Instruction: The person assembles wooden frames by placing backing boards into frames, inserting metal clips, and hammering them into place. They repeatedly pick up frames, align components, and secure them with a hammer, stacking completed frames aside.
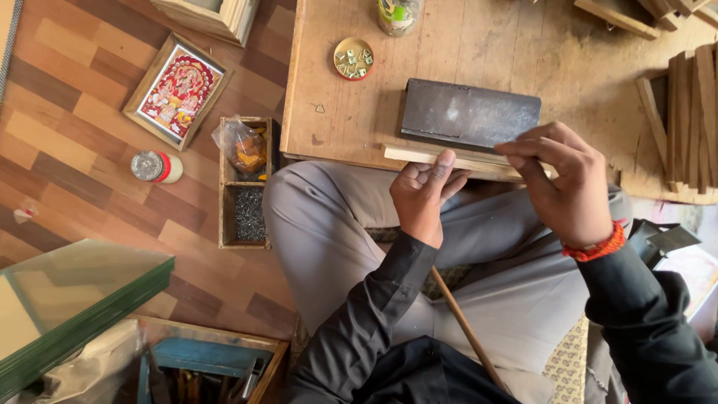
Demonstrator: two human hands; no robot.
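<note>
Looking down from the head camera, we are sitting cross-legged at the low table [329,75], and our left hand [422,194] is pressing its thumb against the near edge of the pale wood strip [419,154], with the fingers curling under it, so the hand is gripping the strip. Our right hand [565,183] is closing over the strip's other end at about three o'clock from the left hand, fingers bent down on top of it and holding it too. The strip is lying flat along the table's near edge, touching the dark block [467,114] that is sitting just behind it at twelve o'clock. At eleven o'clock from the block a small round tin [354,58] of metal bits is resting on the table, with a jar [396,15] just beyond it. At three o'clock a stack of wood slats [692,112] is lying on the table. On the floor at nine o'clock a divided wooden box [247,183] is holding a plastic bag and dark nails, and a framed picture [178,91] and a small can [155,166] are lying further left. At seven o'clock a sheet of glass [71,299] is slanting over the floor.
</note>
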